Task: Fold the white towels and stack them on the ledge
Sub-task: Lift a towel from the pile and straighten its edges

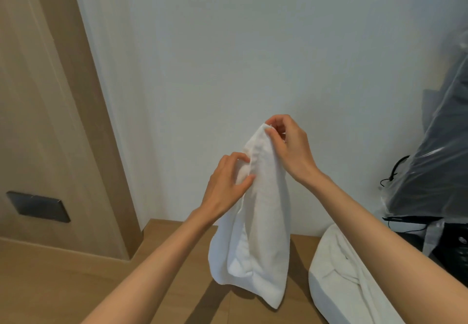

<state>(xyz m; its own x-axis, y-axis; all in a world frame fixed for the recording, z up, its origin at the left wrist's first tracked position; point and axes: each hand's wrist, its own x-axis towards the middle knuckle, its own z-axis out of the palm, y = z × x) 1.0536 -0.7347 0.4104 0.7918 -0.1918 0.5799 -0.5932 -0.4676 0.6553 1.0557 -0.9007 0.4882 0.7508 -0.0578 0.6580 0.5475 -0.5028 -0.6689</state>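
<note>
A white towel (255,235) hangs in the air in front of me, above the wooden ledge (177,260). My right hand (291,146) pinches its top corner between thumb and fingers. Lower down, my left hand (228,184) pinches the towel's left edge where the cloth bunches. The towel's bottom end dangles just over the wood. More white towels (342,278) lie crumpled in a heap on the ledge at the lower right, partly behind my right forearm.
A pale wall stands right behind the ledge. A wood-panelled wall with a dark switch plate (38,205) is on the left. At the right, a dark object wrapped in clear plastic (435,161) and black cables stand beside the towel heap.
</note>
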